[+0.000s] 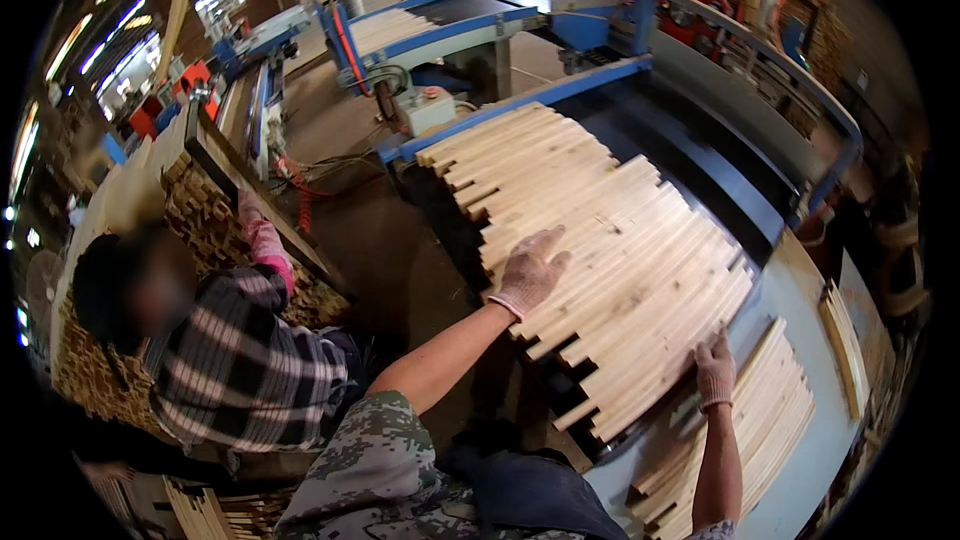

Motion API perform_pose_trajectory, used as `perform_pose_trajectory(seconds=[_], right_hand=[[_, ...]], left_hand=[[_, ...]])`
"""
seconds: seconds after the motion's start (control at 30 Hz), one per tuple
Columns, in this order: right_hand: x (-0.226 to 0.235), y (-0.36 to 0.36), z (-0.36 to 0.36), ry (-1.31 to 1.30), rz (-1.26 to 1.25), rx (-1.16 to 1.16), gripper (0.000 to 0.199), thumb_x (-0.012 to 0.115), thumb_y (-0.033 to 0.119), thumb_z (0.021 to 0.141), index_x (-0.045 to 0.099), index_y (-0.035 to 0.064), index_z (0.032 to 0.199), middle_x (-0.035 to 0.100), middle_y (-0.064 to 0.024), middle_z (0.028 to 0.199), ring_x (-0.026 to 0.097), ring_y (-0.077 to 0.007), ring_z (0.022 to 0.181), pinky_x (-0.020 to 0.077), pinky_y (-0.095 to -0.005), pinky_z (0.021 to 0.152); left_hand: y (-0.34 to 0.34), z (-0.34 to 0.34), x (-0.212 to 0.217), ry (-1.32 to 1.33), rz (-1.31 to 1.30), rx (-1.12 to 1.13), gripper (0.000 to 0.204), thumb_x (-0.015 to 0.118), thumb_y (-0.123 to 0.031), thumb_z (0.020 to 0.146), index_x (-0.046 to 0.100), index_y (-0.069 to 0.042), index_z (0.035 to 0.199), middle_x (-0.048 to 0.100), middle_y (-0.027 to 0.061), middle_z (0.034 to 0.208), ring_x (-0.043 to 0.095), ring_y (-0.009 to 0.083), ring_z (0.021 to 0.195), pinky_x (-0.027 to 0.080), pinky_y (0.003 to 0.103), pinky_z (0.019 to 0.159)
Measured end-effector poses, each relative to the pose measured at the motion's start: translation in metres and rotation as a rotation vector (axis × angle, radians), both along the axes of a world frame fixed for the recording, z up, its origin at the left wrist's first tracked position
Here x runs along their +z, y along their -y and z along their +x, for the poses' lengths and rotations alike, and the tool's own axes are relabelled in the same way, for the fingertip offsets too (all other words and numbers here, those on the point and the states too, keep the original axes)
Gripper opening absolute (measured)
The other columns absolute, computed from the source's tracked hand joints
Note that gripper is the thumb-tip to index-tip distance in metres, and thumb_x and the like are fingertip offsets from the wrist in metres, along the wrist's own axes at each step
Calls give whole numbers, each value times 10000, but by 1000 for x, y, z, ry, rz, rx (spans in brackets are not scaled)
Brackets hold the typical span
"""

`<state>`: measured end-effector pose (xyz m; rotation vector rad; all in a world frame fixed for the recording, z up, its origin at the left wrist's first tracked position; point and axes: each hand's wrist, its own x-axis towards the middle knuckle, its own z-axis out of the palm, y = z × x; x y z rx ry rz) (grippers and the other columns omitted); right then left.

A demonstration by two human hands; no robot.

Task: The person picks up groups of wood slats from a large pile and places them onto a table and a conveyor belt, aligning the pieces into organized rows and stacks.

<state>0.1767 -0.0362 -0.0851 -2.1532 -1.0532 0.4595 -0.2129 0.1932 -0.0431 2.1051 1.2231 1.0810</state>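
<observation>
A broad layer of pale wooden strips (610,240) lies side by side on a dark conveyor belt (690,130), their ends uneven. My left hand (530,272), in a knitted work glove, rests flat on the strips near their left ends, fingers spread. At the layer's near right edge is my right hand (714,370), also gloved, its fingers stretched out against the strips. Beside it, a second batch of strips (765,420) lies on a grey-blue table (815,340), partly under my right forearm.
A co-worker in a plaid shirt (250,360) stands at my left, beside tall stacks of wood (200,210). Blue conveyor rails (540,105) and a grey control box (425,110) stand ahead. A curved metal guard rail (790,65) borders the belt's far right. More strips (846,350) lie at the table's right edge.
</observation>
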Motion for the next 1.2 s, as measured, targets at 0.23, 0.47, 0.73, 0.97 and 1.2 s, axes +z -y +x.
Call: perform_pose_trajectory(seconds=[0.23,0.47,0.73,0.97,1.2], right_hand=[[-24,-9,10,231,32,-235,647,626,358,1037,512,42,1590,621,-266,1500,627,-421,1350,486,-447,1110],[-38,-6,7,165,87,-338,619,646,342,1046,532,72,1592,641,-218,1504,665,-366,1322,505,-420,1095],[-61,-14,13,65,220,-434,544,645,254,1088,549,14,1567,671,-176,1488,712,-234,1200,541,-342,1025],[-77,6,24,176,230,-449,489,668,253,1053,628,38,1490,705,-169,1434,746,-260,1020,585,-363,894],[-54,-4,-1,411,175,-541,582,714,313,986,623,29,1486,734,-164,795,681,-220,680,564,-393,703]], left_hand=[[-67,-39,-4,90,84,2,532,705,-336,1004,634,-80,1465,676,207,1424,604,395,1352,456,476,1169],[-174,-111,26,50,309,191,471,756,-239,926,674,-47,1348,723,229,1285,698,414,1173,556,479,1041],[-316,-209,58,-459,253,664,754,693,-434,899,500,-82,1536,521,157,1586,476,347,1471,378,490,1213],[-362,-191,97,-653,-199,515,937,680,-501,929,263,-185,1705,430,160,1690,423,336,1550,346,494,1244],[-396,-227,42,-544,84,527,837,591,-435,958,318,-146,1694,529,210,1605,593,420,1370,456,516,1155]])
